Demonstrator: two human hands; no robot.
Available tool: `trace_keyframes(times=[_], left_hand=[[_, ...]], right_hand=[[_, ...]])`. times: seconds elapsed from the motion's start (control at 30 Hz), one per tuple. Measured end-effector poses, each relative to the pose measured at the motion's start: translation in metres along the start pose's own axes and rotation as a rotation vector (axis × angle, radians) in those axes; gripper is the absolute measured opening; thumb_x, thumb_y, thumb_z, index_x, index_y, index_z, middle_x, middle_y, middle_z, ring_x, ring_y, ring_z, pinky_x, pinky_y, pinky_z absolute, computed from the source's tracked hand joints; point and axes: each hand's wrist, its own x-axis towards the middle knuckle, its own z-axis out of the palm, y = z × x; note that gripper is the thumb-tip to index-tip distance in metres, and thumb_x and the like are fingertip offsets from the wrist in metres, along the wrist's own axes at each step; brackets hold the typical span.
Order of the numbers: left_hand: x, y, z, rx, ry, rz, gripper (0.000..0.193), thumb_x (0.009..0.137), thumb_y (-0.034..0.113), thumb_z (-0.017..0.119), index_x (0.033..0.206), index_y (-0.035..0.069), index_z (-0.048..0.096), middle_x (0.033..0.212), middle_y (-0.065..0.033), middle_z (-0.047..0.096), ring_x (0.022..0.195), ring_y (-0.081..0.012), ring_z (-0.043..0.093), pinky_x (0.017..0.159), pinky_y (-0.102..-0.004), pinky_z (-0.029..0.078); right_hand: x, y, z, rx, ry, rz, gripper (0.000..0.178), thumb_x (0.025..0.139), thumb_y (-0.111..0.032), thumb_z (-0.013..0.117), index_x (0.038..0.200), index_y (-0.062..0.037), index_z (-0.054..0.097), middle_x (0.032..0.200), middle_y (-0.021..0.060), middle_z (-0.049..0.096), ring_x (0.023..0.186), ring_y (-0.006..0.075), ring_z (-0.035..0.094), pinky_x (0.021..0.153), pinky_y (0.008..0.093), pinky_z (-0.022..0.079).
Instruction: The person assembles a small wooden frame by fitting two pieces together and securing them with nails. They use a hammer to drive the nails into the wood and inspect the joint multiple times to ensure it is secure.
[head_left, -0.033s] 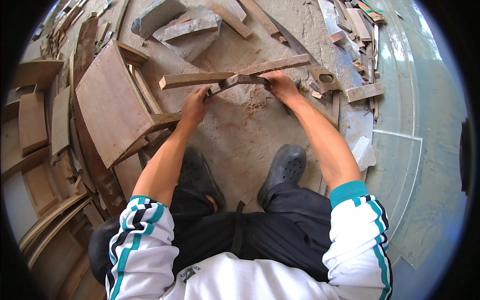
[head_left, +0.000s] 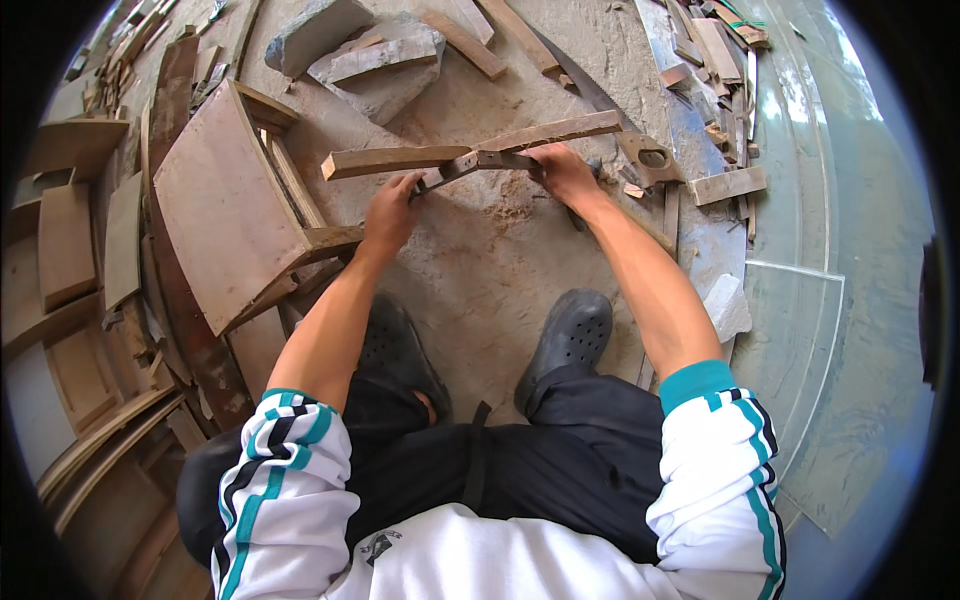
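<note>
While wood offcuts litter the dusty floor, left hand and right hand grip a wooden strip.

Wooden stool, stone slab, scattered offcuts.

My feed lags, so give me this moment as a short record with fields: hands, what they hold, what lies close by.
left hand: grips left end of the tool
right hand: grips its right end
tool: short, two-handled, held across a long wood strip
below strip: sawdust on the floor
left side: wooden stool on its side
right side: handsaw, wood offcuts
feet: dark shoes
</note>
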Motion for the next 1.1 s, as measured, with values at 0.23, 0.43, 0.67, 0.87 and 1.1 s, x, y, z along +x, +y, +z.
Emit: trace_keyframes(times=[0.23,0.43,0.67,0.87,1.1], left_hand=[[0.021,-0.001,0.007,0.001,-0.033,-0.048,0.036,0.085,0.011,0.072,0.121,0.012,0.067,0.106,-0.0167,0.067,0.101,-0.0399,0.064,0.086,-0.0471,0.052],[0.035,0.004,-0.018,0.015,-0.195,-0.063,0.044,0.086,0.021,0.074,0.127,0.007,0.063,0.106,-0.0195,0.068,0.099,-0.0399,0.066,0.086,-0.0476,0.052],[0.095,0.045,-0.072,-0.207,-0.652,-0.188,0.068,0.089,0.032,0.077,0.143,0.001,0.050,0.111,-0.0161,0.070,0.101,-0.0226,0.068,0.079,-0.0385,0.058],[0.113,0.064,-0.124,-0.440,-0.683,-0.330,0.081,0.087,0.030,0.080,0.151,0.003,0.038,0.134,-0.0178,0.057,0.111,-0.0263,0.063,0.078,-0.0415,0.066],[0.101,0.028,-0.105,-0.139,-0.436,-0.191,0.062,0.077,0.027,0.084,0.132,0.006,0.063,0.106,-0.0175,0.074,0.093,-0.0277,0.072,0.076,-0.0403,0.058]], right_hand=[[0.009,0.014,0.004,-0.197,-0.054,0.109,0.020,0.087,-0.006,0.054,0.102,-0.0092,0.067,0.105,0.0180,0.069,0.105,0.0396,0.065,0.091,0.0479,0.053],[0.027,-0.004,-0.021,-0.248,-0.203,0.248,0.021,0.083,-0.013,0.066,0.103,-0.0104,0.069,0.100,0.0215,0.071,0.098,0.0411,0.068,0.083,0.0487,0.054],[0.083,-0.021,-0.135,-0.467,-0.662,0.217,0.052,0.073,-0.030,0.090,0.113,-0.0052,0.068,0.096,0.0123,0.076,0.088,0.0314,0.072,0.076,0.0442,0.057],[0.103,-0.028,-0.161,-0.168,-0.727,0.479,0.047,0.074,-0.026,0.091,0.109,-0.0039,0.068,0.092,0.0118,0.076,0.081,0.0223,0.072,0.066,0.0428,0.058],[0.082,-0.039,-0.122,-0.319,-0.382,0.054,0.040,0.071,-0.024,0.087,0.102,-0.0033,0.071,0.089,0.0194,0.073,0.085,0.0375,0.070,0.075,0.0451,0.056]])
